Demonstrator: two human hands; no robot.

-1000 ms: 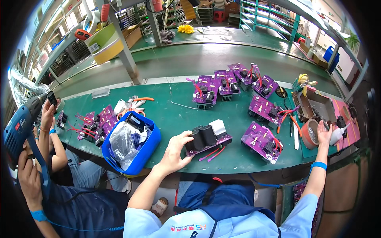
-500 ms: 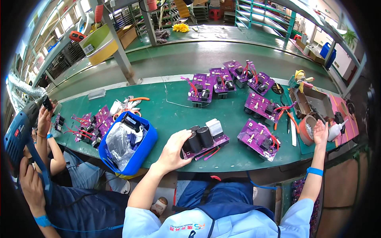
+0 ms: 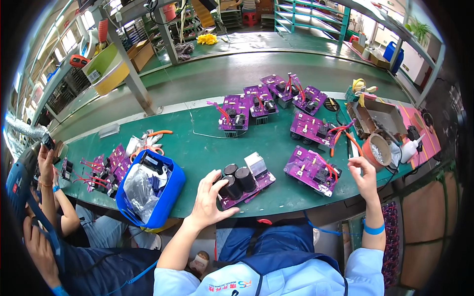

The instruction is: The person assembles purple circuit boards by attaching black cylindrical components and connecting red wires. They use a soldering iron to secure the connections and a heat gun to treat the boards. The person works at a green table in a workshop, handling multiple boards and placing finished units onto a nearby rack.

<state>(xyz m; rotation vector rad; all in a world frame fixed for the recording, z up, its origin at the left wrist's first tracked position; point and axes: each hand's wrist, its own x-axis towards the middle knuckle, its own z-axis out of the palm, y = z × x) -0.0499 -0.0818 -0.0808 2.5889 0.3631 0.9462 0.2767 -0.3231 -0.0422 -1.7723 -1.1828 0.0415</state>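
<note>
A purple circuit board [image 3: 261,187] with black cylindrical capacitors [image 3: 244,179] and a finned silver heatsink [image 3: 256,164] lies at the front edge of the green bench. My left hand [image 3: 205,202] curves around its left end, fingers by the capacitors and thumb at the near edge. Over the bench's right front, my right hand [image 3: 364,178] is raised with thumb and forefinger pinched together; whatever is between them is too small to make out. Beyond it stands an orange round tub [image 3: 376,150] holding small shiny metal pieces. Another purple board [image 3: 313,170] lies between my hands.
Several purple boards with red wires [image 3: 233,114] stand farther back. To the left are a blue bin [image 3: 173,195] with plastic bags and orange-handled tools [image 3: 146,149]. A cardboard tray [image 3: 363,118] and white bottle [image 3: 411,149] sit right. A co-worker's hand [image 3: 42,251] holds a blue power tool [image 3: 22,177].
My right hand has left the side of the orange tub, moving toward me and left, its spread fingers now pinched. The board at my left hand has turned slightly. The whole view has shifted.
</note>
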